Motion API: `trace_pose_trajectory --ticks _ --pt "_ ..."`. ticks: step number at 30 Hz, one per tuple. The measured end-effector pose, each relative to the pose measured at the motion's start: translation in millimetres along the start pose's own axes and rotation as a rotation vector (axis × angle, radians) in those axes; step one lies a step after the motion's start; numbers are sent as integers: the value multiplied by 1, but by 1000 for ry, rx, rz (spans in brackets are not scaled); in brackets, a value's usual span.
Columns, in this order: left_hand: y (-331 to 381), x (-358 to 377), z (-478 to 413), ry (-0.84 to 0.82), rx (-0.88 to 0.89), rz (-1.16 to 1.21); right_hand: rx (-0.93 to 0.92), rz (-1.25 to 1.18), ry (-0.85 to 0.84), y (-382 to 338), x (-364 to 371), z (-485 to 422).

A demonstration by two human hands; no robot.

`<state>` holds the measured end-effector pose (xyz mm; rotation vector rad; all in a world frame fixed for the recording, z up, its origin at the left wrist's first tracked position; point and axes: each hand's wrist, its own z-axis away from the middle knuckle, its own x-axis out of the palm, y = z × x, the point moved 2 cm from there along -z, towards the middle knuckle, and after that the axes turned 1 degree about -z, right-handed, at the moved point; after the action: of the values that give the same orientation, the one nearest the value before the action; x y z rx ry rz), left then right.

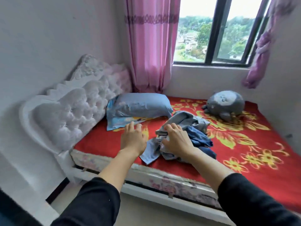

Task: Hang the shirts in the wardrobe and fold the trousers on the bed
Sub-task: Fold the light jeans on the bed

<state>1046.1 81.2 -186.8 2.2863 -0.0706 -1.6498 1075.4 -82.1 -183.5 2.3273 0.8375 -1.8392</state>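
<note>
Walls: plain white wall (48,38) on the left, more white below the window
Window: dark-framed window (216,30) at the far side, green hillside and buildings outside, blurred
Light: daylight coming in through the glass, soft and even
Curtains: pink curtain (149,46) hanging straight left of the window; purple curtain (262,46) knotted up on the right
Bed: bed (171,181) filling the corner, red blanket (260,137) with yellow flowers on top
Headboard: white tufted headboard (78,108) against the left wall
Extras: blue pillow (138,106) by the headboard, grey plush toy (225,103) far right
Floor: pale floor (154,212) along the bed's near side
</note>
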Motion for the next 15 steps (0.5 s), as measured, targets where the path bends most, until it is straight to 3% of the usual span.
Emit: trace_pose_trajectory --ticks 8,15 --pt "104 109 -78 -209 95 -9 218 94 -141 149 20 -29" --pt "155 194 -197 -306 138 11 277 95 -186 247 53 -127"
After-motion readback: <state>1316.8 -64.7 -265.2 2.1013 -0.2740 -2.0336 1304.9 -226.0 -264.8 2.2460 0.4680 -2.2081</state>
